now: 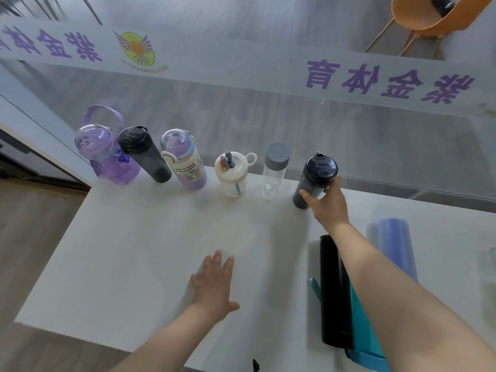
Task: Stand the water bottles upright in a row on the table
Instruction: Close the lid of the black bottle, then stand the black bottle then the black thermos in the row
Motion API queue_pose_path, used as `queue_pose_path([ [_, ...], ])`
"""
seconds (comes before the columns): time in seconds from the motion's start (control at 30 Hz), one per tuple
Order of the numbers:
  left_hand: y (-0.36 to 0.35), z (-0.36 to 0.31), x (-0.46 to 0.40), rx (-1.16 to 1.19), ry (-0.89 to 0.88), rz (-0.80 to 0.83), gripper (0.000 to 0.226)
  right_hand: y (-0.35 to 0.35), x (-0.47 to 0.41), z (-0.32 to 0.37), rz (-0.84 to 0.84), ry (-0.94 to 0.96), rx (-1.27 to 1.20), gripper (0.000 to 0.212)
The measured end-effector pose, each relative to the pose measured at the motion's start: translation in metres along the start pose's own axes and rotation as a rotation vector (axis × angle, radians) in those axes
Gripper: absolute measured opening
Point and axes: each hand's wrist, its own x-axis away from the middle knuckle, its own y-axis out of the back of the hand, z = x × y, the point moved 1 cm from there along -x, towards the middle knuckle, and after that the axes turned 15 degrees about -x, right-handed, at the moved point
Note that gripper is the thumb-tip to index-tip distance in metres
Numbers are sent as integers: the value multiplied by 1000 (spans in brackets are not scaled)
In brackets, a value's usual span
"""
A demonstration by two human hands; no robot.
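Observation:
Several bottles stand upright along the far edge of the white table (139,251): a purple jug with a handle (107,154), a dark smoky bottle (143,154), a purple cartoon bottle (185,162), a small cream-lidded cup (233,174) and a clear bottle with a grey cap (274,169). At the right end of the row my right hand (326,204) grips a dark grey bottle with a navy lid (316,175), which stands upright. My left hand (214,281) lies flat on the table, fingers spread. A black bottle (334,291), a teal bottle (362,326) and a translucent blue bottle (397,245) lie on their sides at the right.
A glass wall with purple lettering runs right behind the row. The table's left edge drops to a wooden floor. An orange chair (424,14) stands beyond the glass at the top right.

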Motion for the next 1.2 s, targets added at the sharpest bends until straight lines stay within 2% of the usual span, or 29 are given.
queue_pose_path([
  [0.3, 0, 1, 0, 29, -8, 7, 113, -4, 2, 2, 4, -6, -54, 64],
  [0.47, -5, 5, 0, 84, -6, -47, 111, 1, 10, -2, 46, -50, -87, 90],
  [0.57, -6, 6, 0, 85, -8, -120, 101, 13, 26, -11, 72, -87, -60, 94],
  [0.8, 4, -8, 1, 143, -54, -191, 82, 61, 90, -38, 175, -65, 132, 63],
  [0.9, 7, -24, 5, 184, -128, -217, 75, 77, 124, -50, 220, -68, 198, 60],
  [1.07, 13, -64, 18, 294, -275, -253, 64, 92, 180, -61, 230, -97, 161, 59],
  [1.2, 20, -98, 31, 540, -350, -172, 59, 94, 207, -69, 259, -129, 172, 62],
])
